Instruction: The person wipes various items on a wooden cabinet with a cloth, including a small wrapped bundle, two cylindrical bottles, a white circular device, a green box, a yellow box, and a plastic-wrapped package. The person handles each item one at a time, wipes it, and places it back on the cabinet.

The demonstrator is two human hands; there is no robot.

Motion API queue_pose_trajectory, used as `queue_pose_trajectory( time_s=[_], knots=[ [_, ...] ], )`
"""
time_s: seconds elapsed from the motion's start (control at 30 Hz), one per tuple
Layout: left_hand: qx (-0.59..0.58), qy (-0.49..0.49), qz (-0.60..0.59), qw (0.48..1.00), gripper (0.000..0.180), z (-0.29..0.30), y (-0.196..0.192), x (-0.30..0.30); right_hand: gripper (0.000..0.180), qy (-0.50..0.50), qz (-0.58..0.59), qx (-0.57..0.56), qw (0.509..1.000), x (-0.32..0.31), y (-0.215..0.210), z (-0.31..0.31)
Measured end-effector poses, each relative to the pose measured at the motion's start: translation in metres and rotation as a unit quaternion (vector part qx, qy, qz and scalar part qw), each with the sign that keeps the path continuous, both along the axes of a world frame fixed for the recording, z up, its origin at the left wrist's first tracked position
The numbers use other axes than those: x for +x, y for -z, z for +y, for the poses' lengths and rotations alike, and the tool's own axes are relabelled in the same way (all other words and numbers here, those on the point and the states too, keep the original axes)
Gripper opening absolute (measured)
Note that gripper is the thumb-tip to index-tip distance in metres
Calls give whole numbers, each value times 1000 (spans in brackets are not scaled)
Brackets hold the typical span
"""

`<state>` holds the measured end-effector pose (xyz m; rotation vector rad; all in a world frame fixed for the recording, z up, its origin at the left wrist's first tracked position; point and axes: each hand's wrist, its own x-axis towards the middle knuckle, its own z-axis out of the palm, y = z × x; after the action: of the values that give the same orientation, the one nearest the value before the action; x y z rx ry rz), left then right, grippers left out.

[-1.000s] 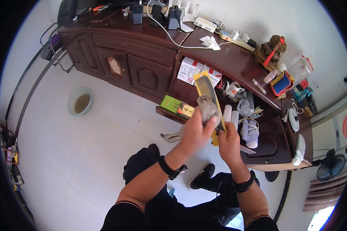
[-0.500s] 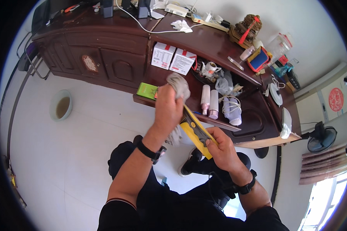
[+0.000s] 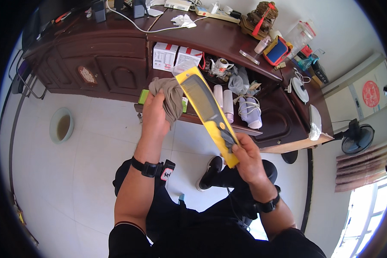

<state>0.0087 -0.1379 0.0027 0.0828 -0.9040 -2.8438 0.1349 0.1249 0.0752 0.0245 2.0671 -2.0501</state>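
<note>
My left hand (image 3: 154, 117) is closed on a crumpled grey-brown cloth (image 3: 170, 98), held up in front of the open drawer (image 3: 193, 118). My right hand (image 3: 247, 158) pinches the lower end of a yellow packaged comb (image 3: 202, 101), dark and with a handle. The pack slants up to the left, its clear top end above the drawer, and the cloth is beside its upper part. Behind the cloth, a green box (image 3: 143, 96) is partly covered. Two pale bottles (image 3: 228, 106) and a lavender, cord-wrapped appliance (image 3: 250, 112) lie in the drawer to the right.
White boxes (image 3: 165, 56) and a teapot (image 3: 220, 66) sit in the open cabinet (image 3: 210, 30). A statue with a red tassel (image 3: 261, 19) and a blue-red pouch (image 3: 277, 50) stand on top. On the floor at left is a basin of brownish water (image 3: 61, 125). A fan (image 3: 357, 138) is at right.
My left hand and the cloth have moved left, away from the packaged comb. My right hand has raised the pack, so its whole front shows. The view has shifted slightly right.
</note>
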Motion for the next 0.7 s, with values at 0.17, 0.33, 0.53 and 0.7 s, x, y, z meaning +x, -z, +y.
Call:
queue_pose_trajectory(
  time_s=[0.17,0.33,0.53,0.7],
  knots=[
    [-9,125,17,992,40,51,3,25,21,32,-7,-28,999,-28,24,-31],
    [-321,84,18,943,34,74,8,40,21,97,94,179,975,-67,40,-28],
    [-564,252,119,778,24,67,6,57,27,79,230,286,927,-129,28,11],
    [-571,353,148,726,28,76,4,74,31,-9,225,384,896,-176,46,4]
  ],
)
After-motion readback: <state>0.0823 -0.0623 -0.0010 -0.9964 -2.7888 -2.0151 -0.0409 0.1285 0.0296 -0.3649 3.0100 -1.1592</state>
